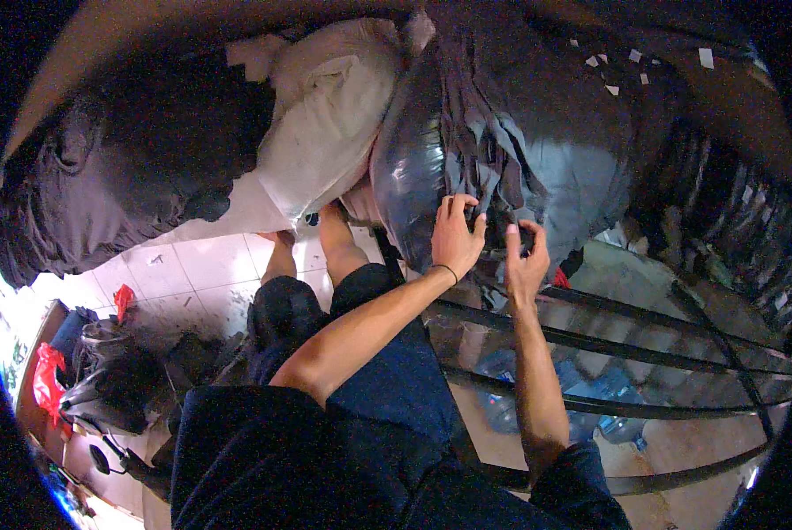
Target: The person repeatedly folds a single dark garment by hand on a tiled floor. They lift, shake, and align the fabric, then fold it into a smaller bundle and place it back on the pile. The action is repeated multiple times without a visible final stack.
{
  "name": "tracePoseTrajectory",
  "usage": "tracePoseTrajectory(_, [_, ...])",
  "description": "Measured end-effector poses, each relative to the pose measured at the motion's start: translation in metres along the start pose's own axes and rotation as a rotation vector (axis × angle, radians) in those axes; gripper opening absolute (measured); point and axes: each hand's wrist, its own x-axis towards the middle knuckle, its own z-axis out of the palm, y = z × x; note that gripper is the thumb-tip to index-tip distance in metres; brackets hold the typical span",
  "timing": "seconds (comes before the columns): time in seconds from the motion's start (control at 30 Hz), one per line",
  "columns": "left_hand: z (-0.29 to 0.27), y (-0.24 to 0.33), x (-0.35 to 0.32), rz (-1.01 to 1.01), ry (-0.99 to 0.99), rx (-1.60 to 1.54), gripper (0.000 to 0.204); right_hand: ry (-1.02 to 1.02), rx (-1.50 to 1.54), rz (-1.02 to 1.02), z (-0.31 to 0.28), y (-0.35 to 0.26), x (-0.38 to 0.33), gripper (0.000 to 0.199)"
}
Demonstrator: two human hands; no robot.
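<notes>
A bunch of long dark grey fabric strips (491, 150) hangs down over a large bulging bundle in shiny dark plastic (413, 168). My left hand (456, 231) is at the lower part of the strips, its fingers curled onto the cloth and the thumb to the right; the fingertips are partly hidden. To the right, my right hand (528, 254) is raised at the lower ends of the strips. Its thumb and bent forefinger stand apart, with nothing visible between them. A dark band circles my left wrist.
Left of the bundle are a pale sack (338, 106) and a black cloth-covered pile (148, 159). Black metal rails (625, 340) run at right, with clear blue-tinted bottles (608, 402) beneath. Dark bags (104, 375) and red plastic (49, 380) lie at lower left on white tiles.
</notes>
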Motion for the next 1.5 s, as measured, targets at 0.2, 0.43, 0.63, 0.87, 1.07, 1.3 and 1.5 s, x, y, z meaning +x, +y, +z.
tracePoseTrajectory(0.2, [-0.014,0.007,0.006,0.126,0.050,0.227,0.026,0.283,0.112,-0.010,0.000,0.010,0.008,0.024])
tracePoseTrajectory(0.43, [-0.003,0.036,-0.005,0.157,-0.014,0.233,0.020,-0.186,0.042,-0.200,-0.001,-0.008,0.001,0.052])
tracePoseTrajectory(0.63, [0.008,0.034,-0.002,0.146,0.132,0.263,0.030,-0.044,0.317,0.126,-0.009,0.018,0.031,0.029])
tracePoseTrajectory(0.87, [0.012,-0.004,0.021,0.002,0.029,0.304,0.044,0.132,0.247,0.098,-0.016,0.017,0.038,0.025])
tracePoseTrajectory(1.07, [0.019,0.025,0.013,0.102,0.001,0.048,0.037,-0.310,-0.081,-0.104,-0.010,-0.008,0.017,0.057])
tracePoseTrajectory(1.3, [0.025,0.018,0.035,0.158,0.234,0.104,0.027,-0.015,0.302,0.147,-0.011,0.014,0.034,0.035])
tracePoseTrajectory(1.5, [0.020,-0.046,0.050,-0.083,-0.070,0.375,0.043,0.120,0.289,0.242,-0.029,0.020,0.058,0.037])
